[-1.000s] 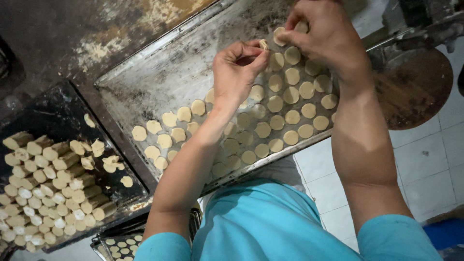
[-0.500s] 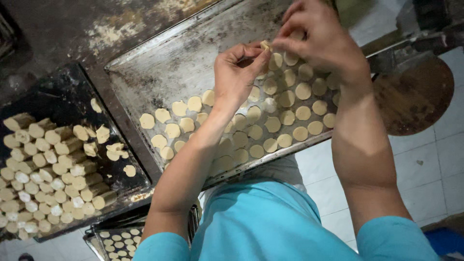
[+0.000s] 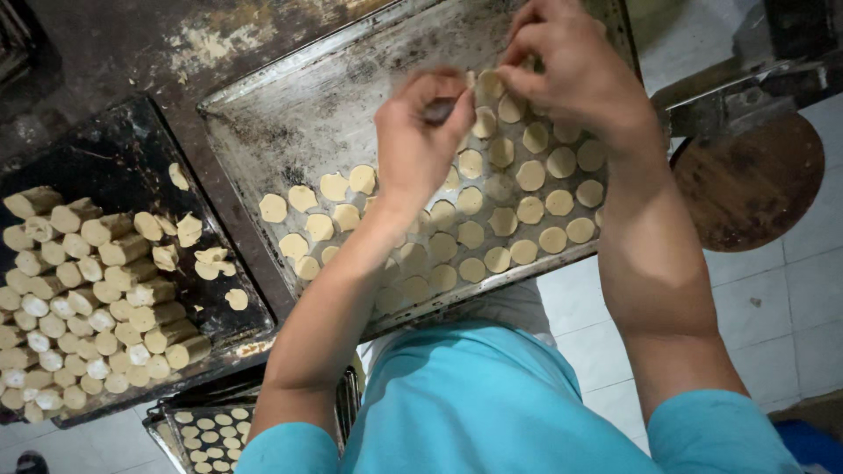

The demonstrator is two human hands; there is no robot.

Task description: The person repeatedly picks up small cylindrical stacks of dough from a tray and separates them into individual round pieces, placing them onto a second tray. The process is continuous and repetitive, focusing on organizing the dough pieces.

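My left hand [image 3: 420,140] hovers over the far middle of a worn metal baking tray [image 3: 299,114], fingers curled on a small piece of pale dough. My right hand [image 3: 575,75] is close beside it to the right, fingertips pinching a round dough disc [image 3: 488,85] between the two hands. Rows of flat round dough discs [image 3: 527,211] cover the near and right part of the tray. The tray's far left part is bare, stained metal.
A black tray [image 3: 132,149] at the left holds several stacked dough logs [image 3: 88,298] and a few loose slices. A lower tray [image 3: 176,412] of small discs shows beneath. A round wooden stool [image 3: 746,180] stands on the white tiled floor [image 3: 790,298] at the right.
Both hands have shifted a little toward the tray's far edge and drawn closer together around the dough. The view has slid slightly, and the rows of discs look the same.
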